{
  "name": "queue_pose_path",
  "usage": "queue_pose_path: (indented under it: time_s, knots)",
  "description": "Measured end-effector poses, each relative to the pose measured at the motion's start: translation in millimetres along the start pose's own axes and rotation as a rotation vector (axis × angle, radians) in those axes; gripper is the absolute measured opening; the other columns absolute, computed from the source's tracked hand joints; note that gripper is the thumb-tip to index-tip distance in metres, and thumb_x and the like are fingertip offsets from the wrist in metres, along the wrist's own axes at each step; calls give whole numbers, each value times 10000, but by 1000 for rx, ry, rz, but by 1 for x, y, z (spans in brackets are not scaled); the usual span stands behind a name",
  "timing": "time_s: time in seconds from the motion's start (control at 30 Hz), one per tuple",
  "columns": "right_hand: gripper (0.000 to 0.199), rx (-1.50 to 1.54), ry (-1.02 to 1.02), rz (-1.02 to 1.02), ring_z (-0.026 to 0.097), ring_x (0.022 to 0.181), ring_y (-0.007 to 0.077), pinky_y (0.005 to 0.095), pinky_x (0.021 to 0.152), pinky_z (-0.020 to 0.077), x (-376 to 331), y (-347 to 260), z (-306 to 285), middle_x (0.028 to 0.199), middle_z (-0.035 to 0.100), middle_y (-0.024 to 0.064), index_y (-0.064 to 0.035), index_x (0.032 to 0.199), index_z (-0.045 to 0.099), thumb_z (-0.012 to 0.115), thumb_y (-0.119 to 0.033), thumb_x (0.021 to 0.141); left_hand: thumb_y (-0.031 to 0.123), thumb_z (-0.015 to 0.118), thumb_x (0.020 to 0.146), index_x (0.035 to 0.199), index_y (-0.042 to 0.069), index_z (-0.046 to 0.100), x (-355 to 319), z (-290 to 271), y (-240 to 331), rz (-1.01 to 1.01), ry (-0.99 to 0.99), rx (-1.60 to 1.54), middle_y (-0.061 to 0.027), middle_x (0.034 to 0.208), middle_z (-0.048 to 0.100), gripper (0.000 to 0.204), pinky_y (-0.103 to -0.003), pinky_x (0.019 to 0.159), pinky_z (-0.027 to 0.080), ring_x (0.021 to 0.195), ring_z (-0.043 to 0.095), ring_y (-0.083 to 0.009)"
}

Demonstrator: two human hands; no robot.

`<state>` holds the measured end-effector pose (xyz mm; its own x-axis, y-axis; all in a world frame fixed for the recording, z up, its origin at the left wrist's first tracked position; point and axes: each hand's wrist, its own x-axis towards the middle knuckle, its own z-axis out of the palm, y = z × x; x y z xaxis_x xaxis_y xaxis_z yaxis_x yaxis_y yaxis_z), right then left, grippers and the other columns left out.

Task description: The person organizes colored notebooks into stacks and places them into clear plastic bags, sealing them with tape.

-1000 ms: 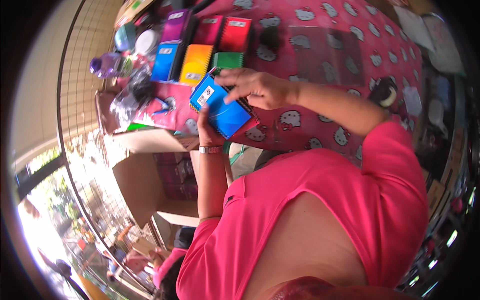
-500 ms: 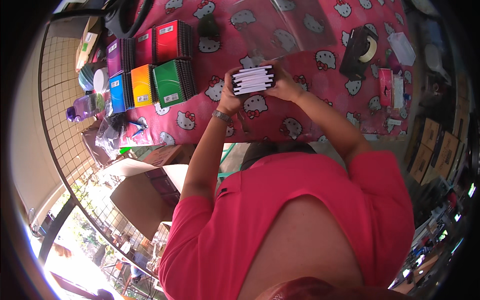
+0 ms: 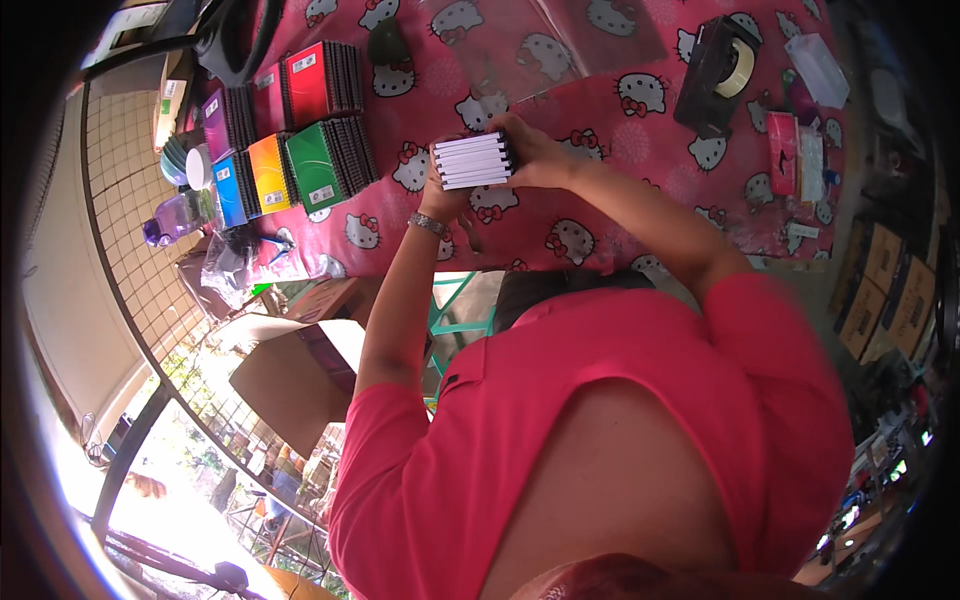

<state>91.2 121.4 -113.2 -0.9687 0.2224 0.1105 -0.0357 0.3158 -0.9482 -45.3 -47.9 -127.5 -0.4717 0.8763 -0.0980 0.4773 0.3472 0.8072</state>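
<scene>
Between both hands, above the patterned tablecloth, is a small stack of notebooks (image 3: 472,162). Its white page edges face up in fairly even layers with dark edges at the sides; the covers are hidden. My left hand (image 3: 441,196), with a band on its wrist, grips the stack's left side. On the opposite side, my right hand (image 3: 533,158) has its fingers wrapped round the far corner and right edge. Left of the hands stand piles of spiral notebooks: green (image 3: 314,168), yellow (image 3: 267,172), blue (image 3: 229,190), red (image 3: 308,82) and purple (image 3: 215,122).
Clear plastic sheeting (image 3: 620,40) lies at the far side. To the right are a black tape dispenser (image 3: 705,95), a clear plastic box (image 3: 818,70) and a pink packet (image 3: 781,150). A purple-capped bottle (image 3: 178,218) stands left; an open carton (image 3: 285,385) sits below the table edge.
The stack's staggered layers now line up more evenly. My view has shifted slightly, and both hands with the stack appear a little farther left.
</scene>
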Motion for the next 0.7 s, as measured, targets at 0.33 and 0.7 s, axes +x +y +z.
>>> queue_pose_path:
  time_s: [0.33,0.7]
  knots:
    - [870,-803,71,-89,481,1073,332,458,957,383,18,-85,17,1130,478,168,23,1301,370,751,-437,669,173,649,820,1271,101,458,-17,-20,-23,235,-154,338,-81,1185,576,494,-355,947,441,1102,554,-232]
    - [576,160,689,716,588,875,216,352,772,466,-25,-50,-113,854,612,107,-20,1003,599,704,-526,747,276,734,729,1264,60,479,278,-71,29,-9,-29,-29,-151,1186,575,631,-415,966,406,1142,527,-296]
